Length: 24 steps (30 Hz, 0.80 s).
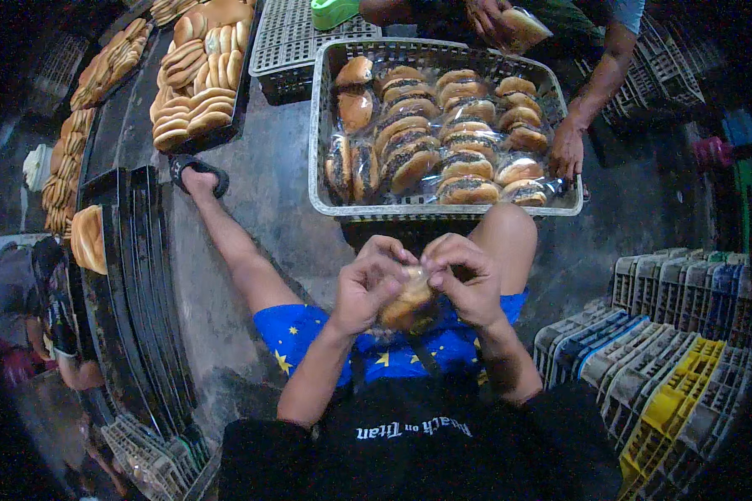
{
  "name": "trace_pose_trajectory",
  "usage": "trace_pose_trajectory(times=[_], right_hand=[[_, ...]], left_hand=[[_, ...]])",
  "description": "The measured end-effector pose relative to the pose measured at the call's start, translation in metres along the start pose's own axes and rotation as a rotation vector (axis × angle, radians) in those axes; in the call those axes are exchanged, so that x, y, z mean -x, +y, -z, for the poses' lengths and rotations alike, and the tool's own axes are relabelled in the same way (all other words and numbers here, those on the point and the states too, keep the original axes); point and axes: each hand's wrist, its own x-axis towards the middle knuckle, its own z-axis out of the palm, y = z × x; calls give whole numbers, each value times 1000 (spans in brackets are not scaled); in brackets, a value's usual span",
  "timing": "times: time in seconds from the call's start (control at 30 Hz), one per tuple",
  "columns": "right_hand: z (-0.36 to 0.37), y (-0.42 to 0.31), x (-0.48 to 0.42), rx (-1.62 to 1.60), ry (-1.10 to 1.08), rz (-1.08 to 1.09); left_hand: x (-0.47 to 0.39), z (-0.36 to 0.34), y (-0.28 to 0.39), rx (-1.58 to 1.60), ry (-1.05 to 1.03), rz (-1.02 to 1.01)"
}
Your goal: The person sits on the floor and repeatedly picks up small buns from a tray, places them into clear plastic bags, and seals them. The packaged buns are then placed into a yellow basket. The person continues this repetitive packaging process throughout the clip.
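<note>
Over my lap, a bread bun (pixel 406 307) sits inside a clear plastic bag (pixel 417 273). My left hand (pixel 371 282) pinches one side of the bag's top between thumb and fingers. The other side of that top is pinched by my right hand (pixel 462 273), so both hands meet above the bun. Just beyond my knees stands a light plastic crate (pixel 321 203) holding rows of bagged buns (pixel 409 156) with a dark filling. Part of the bun in my hands is hidden by my fingers.
Another person's hand (pixel 567 150) rests at the crate's right rim; their other hand (pixel 485 22) holds a bagged bun (pixel 521 31). Trays of buns (pixel 194 119) lie at the left, beside dark stacked trays (pixel 144 300). Stacked crates (pixel 652 363) stand at right. Another person (pixel 25 300) is far left.
</note>
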Motion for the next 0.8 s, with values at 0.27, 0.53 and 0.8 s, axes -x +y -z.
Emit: trace_pose_trajectory(times=[0.27, 0.53, 0.8], right_hand=[[-19, -10, -9, -51, 146, -212], [-26, -5, -16, 481, -12, -151], [-31, 2, 9, 909, -221, -133]], left_hand=[[-10, -8, 15, -453, 89, 36], [-5, -15, 36, -786, 231, 47], [-4, 11, 30, -1128, -125, 435]])
